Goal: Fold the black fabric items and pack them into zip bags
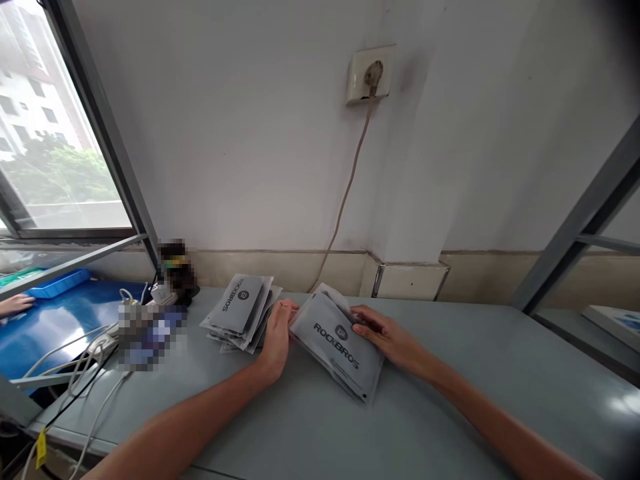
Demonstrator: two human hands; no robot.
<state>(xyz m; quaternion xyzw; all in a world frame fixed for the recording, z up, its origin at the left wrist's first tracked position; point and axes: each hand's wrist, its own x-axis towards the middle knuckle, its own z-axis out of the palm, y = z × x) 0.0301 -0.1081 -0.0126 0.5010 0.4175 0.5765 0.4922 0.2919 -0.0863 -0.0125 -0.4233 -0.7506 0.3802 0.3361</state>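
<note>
My right hand (385,338) grips the right edge of a small stack of grey ROCKBROS packets (337,343), thumb on top and fingers at the far edge. The stack is tilted over the table, its printed face towards me. On its left side, my left hand (277,340) stands on edge with fingers stretched out, near or against the packets' left edge; its thumb is partly hidden. Just left of that hand lies a loose pile of similar ROCKBROS packets (240,308), unevenly stacked.
A grey table (440,413) runs along the wall. At left are white cables (95,347), a blurred dark object (177,273) and a blurred bluish item (155,337). Another person's hand (17,305) rests by a blue tray (60,283). Metal posts (575,220) frame the table.
</note>
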